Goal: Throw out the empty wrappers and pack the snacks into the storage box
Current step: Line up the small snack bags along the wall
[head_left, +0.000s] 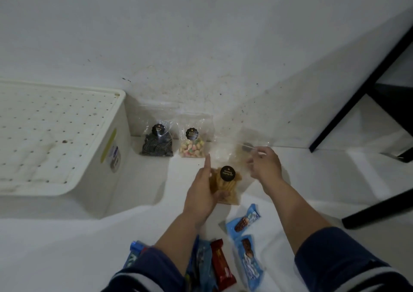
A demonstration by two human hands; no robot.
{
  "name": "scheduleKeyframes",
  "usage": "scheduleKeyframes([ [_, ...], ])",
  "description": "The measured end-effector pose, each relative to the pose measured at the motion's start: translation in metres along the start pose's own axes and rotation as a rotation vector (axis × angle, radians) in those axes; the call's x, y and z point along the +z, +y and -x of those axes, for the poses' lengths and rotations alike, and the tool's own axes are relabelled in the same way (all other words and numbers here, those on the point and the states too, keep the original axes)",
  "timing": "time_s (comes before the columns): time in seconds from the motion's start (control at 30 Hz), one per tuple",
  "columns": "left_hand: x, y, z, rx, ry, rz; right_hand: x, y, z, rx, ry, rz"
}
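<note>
My left hand [204,193] grips a clear bag of yellow stick snacks [226,184] with a black round label, held just above the white floor. My right hand [263,163] pinches the top of a clear plastic bag [230,152] at the wall, blurred by motion; I cannot tell what it holds. Against the wall stand a bag of dark snacks [157,144] and a bag of pastel biscuits [192,145]. The white storage box [116,135] sits at the left with its dotted lid on. Blue wrappers [242,220] and a red bar [222,265] lie near my arms.
A black table leg [357,90] slants down at the right, with another black bar [377,209] low on the floor. The white wall [201,46] rises directly behind the bags. More blue packets [134,253] lie under my left sleeve.
</note>
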State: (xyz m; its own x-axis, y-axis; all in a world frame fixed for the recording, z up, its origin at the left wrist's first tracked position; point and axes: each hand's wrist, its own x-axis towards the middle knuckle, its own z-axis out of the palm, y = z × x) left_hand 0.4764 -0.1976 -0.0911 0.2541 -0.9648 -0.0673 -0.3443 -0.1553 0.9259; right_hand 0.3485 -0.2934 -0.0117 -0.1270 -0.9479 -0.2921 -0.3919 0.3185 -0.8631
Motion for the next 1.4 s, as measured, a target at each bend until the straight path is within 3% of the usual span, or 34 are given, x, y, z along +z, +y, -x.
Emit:
scheduleKeyframes([
  [0.23, -0.032, -0.003, 0.047, -0.035, -0.039, -0.013, -0.022, 0.001, 0.053, -0.136, -0.196, 0.046],
  [0.37, -0.032, -0.002, 0.062, -0.018, -0.027, -0.008, -0.023, 0.001, 0.069, -0.229, -0.177, 0.186],
  [1.03, -0.032, -0.002, 0.071, -0.031, -0.029, 0.003, -0.011, -0.009, 0.075, -0.280, -0.200, 0.174],
  [1.4, -0.031, 0.002, 0.069, -0.055, -0.037, -0.003, -0.008, -0.012, 0.071, -0.349, -0.230, 0.327],
])
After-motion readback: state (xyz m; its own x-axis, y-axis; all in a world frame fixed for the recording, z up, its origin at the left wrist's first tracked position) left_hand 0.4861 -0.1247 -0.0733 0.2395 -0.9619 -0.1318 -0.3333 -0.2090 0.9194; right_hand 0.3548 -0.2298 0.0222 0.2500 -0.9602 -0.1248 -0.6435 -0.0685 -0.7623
